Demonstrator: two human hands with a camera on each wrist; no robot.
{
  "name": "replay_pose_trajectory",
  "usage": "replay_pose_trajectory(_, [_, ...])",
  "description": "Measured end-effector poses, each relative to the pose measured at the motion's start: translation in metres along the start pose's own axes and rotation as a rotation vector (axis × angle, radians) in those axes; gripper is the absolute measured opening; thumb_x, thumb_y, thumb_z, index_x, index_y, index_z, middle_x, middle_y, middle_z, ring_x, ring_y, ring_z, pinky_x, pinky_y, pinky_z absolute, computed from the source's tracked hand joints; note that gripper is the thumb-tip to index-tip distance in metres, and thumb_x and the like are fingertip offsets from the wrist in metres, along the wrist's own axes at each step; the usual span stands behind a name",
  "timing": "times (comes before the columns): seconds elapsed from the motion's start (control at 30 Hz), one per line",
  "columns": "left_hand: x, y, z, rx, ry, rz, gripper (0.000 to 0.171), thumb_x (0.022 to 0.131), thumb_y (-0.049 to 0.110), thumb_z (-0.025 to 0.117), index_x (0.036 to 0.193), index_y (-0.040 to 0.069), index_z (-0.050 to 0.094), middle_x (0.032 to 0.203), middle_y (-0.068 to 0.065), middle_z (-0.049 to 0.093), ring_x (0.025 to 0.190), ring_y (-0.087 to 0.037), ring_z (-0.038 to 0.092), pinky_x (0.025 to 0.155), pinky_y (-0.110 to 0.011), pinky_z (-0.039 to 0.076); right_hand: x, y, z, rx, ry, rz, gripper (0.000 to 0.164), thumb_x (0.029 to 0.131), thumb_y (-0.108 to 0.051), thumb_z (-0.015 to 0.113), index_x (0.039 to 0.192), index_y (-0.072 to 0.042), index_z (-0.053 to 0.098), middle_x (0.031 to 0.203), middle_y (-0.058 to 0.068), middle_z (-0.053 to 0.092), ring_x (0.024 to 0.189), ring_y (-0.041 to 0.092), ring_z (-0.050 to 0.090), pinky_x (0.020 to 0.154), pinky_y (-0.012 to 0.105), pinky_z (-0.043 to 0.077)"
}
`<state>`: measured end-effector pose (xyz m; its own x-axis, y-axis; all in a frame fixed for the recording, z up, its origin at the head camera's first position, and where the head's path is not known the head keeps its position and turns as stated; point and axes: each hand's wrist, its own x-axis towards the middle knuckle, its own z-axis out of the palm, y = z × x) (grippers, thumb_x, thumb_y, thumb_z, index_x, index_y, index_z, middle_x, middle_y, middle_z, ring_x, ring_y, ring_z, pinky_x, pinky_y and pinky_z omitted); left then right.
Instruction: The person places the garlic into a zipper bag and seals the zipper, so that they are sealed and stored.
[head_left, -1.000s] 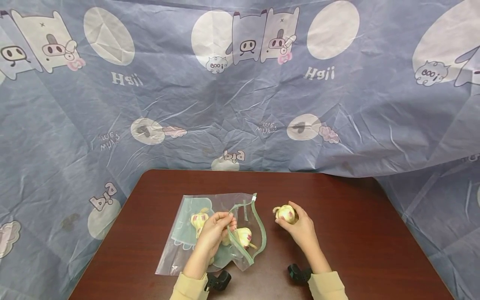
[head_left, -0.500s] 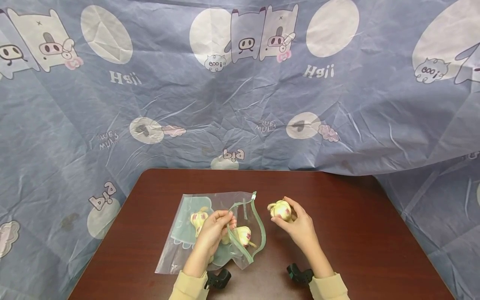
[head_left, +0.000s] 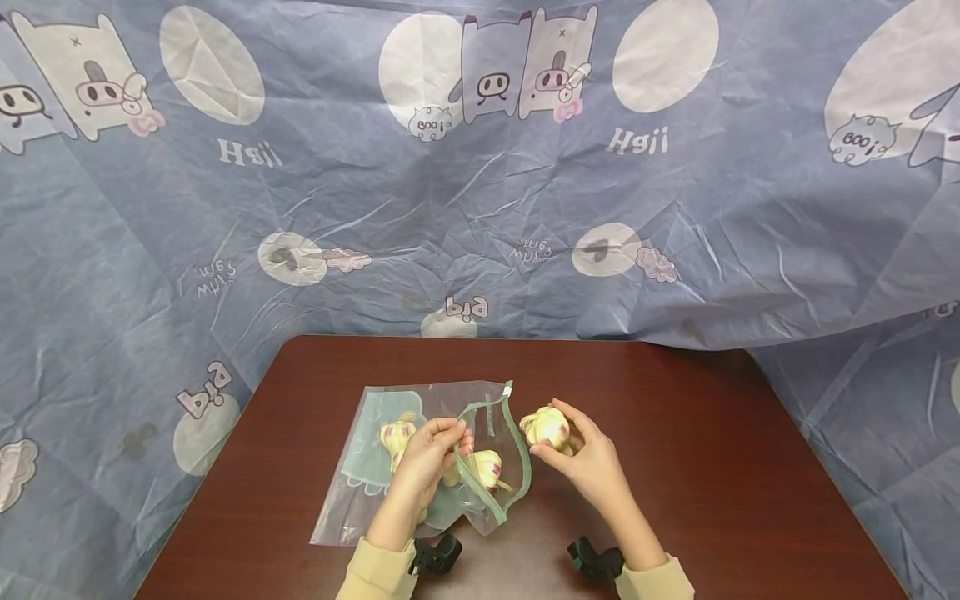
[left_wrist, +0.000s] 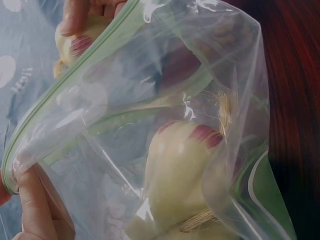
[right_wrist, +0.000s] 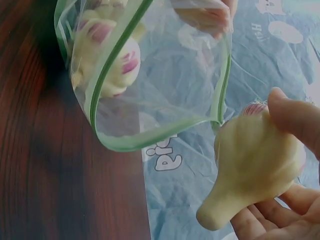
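Note:
A clear zip bag (head_left: 352,521) with a green seal lies on the table, its mouth gaping to the right. My left hand (head_left: 424,458) pinches the near lip of that mouth between thumb and fingers. Several garlic bulbs are inside; one bulb (left_wrist: 180,170) shows close up through the plastic. In my right hand (head_left: 588,454) is another garlic bulb (right_wrist: 260,155), held between thumb and fingers just right of the bag's opening, outside it. The right wrist view shows its stem pointing down and left, and the green seal (right_wrist: 125,142) beside it.
The brown table (head_left: 712,467) extends around the bag on all sides. Behind it hangs a blue patterned cloth (head_left: 480,208). A black wrist camera (head_left: 596,558) sits on my right wrist and another (head_left: 437,554) on my left.
My right hand has moved left with the garlic bulb, closer to the bag's mouth. The left hand and the bag have stayed nearly still.

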<state>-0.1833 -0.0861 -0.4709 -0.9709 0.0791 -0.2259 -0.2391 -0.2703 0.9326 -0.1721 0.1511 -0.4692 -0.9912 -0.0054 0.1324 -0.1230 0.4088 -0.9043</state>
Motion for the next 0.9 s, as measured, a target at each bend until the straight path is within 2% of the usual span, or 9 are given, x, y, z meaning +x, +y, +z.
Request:
replay_pose_trajectory(0.13, [-0.001, 0.000, 0.000, 0.001, 0.002, 0.001, 0.019, 0.098, 0.008, 0.059, 0.108, -0.005, 0.049, 0.081, 0.001, 0.064, 0.076, -0.005, 0.064, 0.070, -0.012, 0.056, -0.003, 0.000, 0.004, 0.028, -0.014, -0.024, 0.075, 0.073, -0.016, 0.088, 0.140, -0.010, 0.053, 0.139, 0.015, 0.054, 0.122, 0.030, 0.059, 0.094, 0.030, 0.056])
replay_pose_trajectory(0.27, [-0.001, 0.001, 0.000, 0.001, 0.007, 0.000, 0.019, 0.098, 0.008, 0.059, 0.108, -0.005, 0.049, 0.081, 0.001, 0.064, 0.076, -0.005, 0.064, 0.070, -0.013, 0.056, -0.006, 0.001, 0.010, 0.046, -0.045, -0.066, 0.076, 0.071, -0.014, 0.089, 0.139, -0.010, 0.054, 0.133, 0.010, 0.058, 0.118, 0.022, 0.060, 0.093, 0.023, 0.056])
replay_pose_trajectory(0.4, [-0.002, 0.001, 0.001, 0.001, 0.011, 0.002, 0.019, 0.098, 0.008, 0.059, 0.109, -0.005, 0.049, 0.081, 0.001, 0.065, 0.075, -0.005, 0.064, 0.070, -0.013, 0.056, -0.010, 0.005, 0.017, 0.043, -0.100, -0.128, 0.076, 0.071, -0.014, 0.089, 0.138, -0.009, 0.055, 0.130, 0.009, 0.060, 0.114, 0.016, 0.061, 0.093, 0.025, 0.056])
replay_pose_trajectory(0.6, [-0.002, 0.001, 0.001, 0.001, 0.013, 0.002, 0.020, 0.098, 0.009, 0.060, 0.109, -0.005, 0.049, 0.081, 0.000, 0.065, 0.076, -0.005, 0.064, 0.070, -0.013, 0.056, -0.013, 0.010, 0.024, 0.011, -0.207, -0.199, 0.075, 0.073, -0.017, 0.088, 0.138, -0.006, 0.053, 0.132, 0.010, 0.059, 0.120, 0.025, 0.059, 0.098, 0.033, 0.055])
replay_pose_trajectory(0.9, [-0.001, 0.000, 0.001, -0.002, 0.011, -0.001, 0.019, 0.098, 0.008, 0.059, 0.108, -0.005, 0.050, 0.082, 0.000, 0.065, 0.075, -0.005, 0.065, 0.071, -0.014, 0.057, -0.013, 0.015, 0.028, -0.034, -0.338, -0.207, 0.072, 0.077, -0.022, 0.086, 0.137, 0.000, 0.053, 0.129, 0.015, 0.060, 0.115, 0.031, 0.061, 0.096, 0.033, 0.056])
